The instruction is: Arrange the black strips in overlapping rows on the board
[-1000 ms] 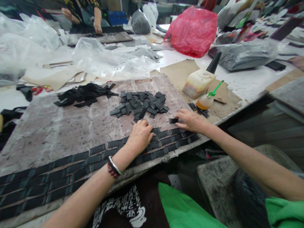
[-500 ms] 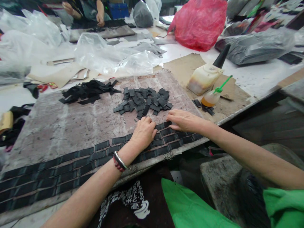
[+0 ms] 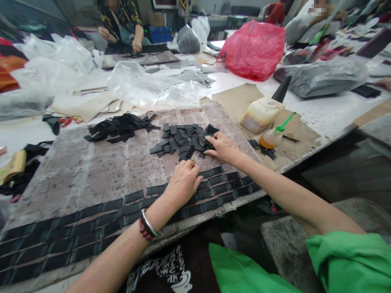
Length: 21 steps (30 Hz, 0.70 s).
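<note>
We log the board lying on the table. Rows of pieces run left to right along its near edge. Behind them, mid-board, sits a loose heap of pieces, with a heap of strips to its left. Our left hand rests on the rows, in front of the loose heap. Our right hand touches that heap's right side. Right of the board, on a cardboard sheet, a large bottle lies behind a small bottle. A plastic bag lies behind the board, and a full bag lies farther back, to the right.
</note>
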Available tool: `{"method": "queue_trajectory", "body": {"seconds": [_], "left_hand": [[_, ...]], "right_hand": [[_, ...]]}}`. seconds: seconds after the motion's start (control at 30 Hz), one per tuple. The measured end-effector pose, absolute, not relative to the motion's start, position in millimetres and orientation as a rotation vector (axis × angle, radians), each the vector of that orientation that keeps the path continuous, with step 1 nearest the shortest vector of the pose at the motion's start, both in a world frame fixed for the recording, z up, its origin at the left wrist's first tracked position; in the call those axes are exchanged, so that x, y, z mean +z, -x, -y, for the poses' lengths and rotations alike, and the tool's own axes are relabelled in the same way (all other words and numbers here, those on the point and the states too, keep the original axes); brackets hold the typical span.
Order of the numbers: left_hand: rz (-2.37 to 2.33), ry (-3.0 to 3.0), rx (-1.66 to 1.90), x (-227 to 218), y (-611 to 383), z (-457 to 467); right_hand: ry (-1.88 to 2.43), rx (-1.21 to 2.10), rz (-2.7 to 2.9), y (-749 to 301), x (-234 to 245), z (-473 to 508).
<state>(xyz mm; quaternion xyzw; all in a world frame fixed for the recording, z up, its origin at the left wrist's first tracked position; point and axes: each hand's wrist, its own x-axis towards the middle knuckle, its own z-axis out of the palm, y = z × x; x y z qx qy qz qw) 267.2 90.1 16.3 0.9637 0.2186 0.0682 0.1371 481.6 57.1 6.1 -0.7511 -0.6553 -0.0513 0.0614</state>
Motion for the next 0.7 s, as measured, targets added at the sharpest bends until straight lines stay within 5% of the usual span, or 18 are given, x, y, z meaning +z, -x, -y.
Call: {"method": "queue_trajectory", "body": {"seconds": [0.43,0.7], "left_hand": [[-0.665,-2.689,0.367,6.9,-256.2,-105.4],[-0.616,-2.720,0.385,-1.8,-252.6,-108.9]], "right_hand": [[2.262,-0.141,1.738,-528.7,19.6,-30.8],[2.095,-0.275,2.150,-538.5,2.3,32.3]]}}
